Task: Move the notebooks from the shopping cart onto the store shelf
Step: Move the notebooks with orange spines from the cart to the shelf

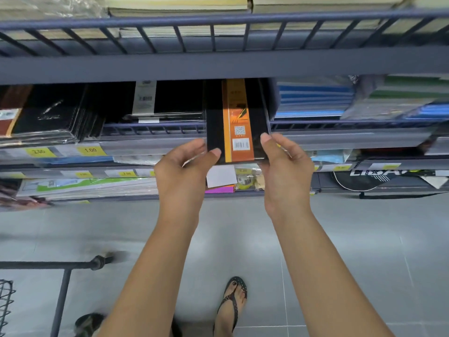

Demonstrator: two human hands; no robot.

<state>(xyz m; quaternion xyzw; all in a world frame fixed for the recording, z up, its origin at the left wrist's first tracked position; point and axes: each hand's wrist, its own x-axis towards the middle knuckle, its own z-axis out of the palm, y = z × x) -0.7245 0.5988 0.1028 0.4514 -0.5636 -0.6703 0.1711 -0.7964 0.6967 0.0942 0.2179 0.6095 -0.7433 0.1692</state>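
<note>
A black notebook (pixel 213 122) with an orange paper band and a barcode is held flat between both hands, its far end under the upper shelf, in the middle shelf's (pixel 155 139) bay. My left hand (pixel 184 171) grips its near left corner, thumb on top. My right hand (pixel 284 171) grips the near right corner the same way. Stacks of black notebooks (pixel 53 113) lie on that shelf to the left. The shopping cart (pixel 60 271) shows only as a dark frame and wire basket at the bottom left.
Blue and green exercise books (pixel 315 98) fill the bay to the right. An upper shelf rail (pixel 218 45) runs across above. Yellow price tags (pixel 90 150) line the shelf edge. Lower shelves hold folders and small packets. Grey tiled floor (pixel 352 251) and my sandalled foot (pixel 233 297) lie below.
</note>
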